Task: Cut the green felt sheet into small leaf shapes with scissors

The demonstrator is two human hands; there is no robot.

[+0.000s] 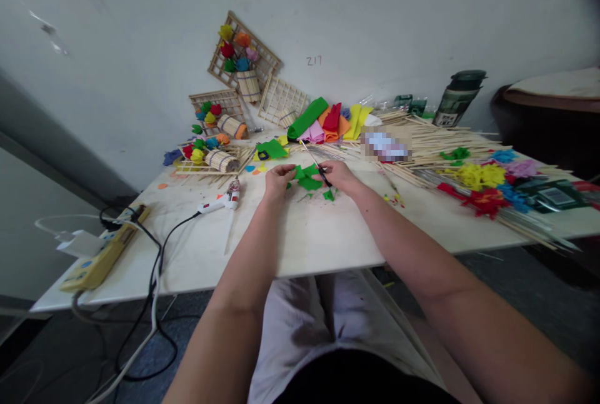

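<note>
My left hand (280, 180) is closed at its fingertips on the edge of a small green piece (299, 172) that looks like felt or crepe paper. In my right hand (339, 175) is a pair of scissors (323, 172), held by the dark handles, with the slim blades pointing away and up to the left. More green pieces (310, 182) lie on the table between my hands, and a small scrap (329, 195) rests just below the scissors. Whether the blades are open or closed is too small to tell.
A hot glue gun (220, 204) lies left on the white table (304, 241), its cord running to a yellow power strip (100, 260). Stick lattices with flowers (244, 57) lean on the wall. Coloured rolls (307, 118), wooden sticks (435, 141), fluffy flowers (480, 176) and a dark bottle (459, 97) stand behind and right.
</note>
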